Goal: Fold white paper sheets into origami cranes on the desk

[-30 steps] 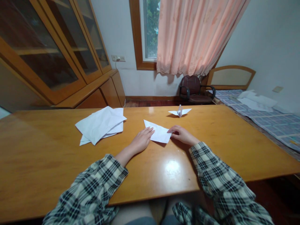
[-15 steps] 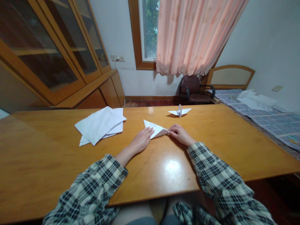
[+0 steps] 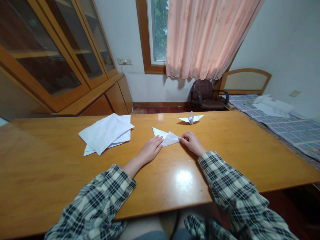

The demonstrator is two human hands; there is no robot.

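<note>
A white sheet of paper (image 3: 167,137), partly folded into a triangle, lies on the wooden table (image 3: 50,173) in front of me. My left hand (image 3: 150,149) rests flat on its left part, fingers stretched out. My right hand (image 3: 191,142) pinches the paper's right corner and holds the flap folded up and over. Both sleeves are plaid.
A loose pile of white sheets (image 3: 106,133) lies to the left. A finished paper crane (image 3: 191,118) stands near the table's far edge. Beyond are a dark armchair (image 3: 207,95), a glass-door cabinet (image 3: 57,56), a pink curtain (image 3: 205,36) and a bed (image 3: 287,123) at right.
My right hand has lifted the paper's near right corner and folded it upward and leftward, so the sheet looks narrower. The left hand has stayed pressing on the paper.
</note>
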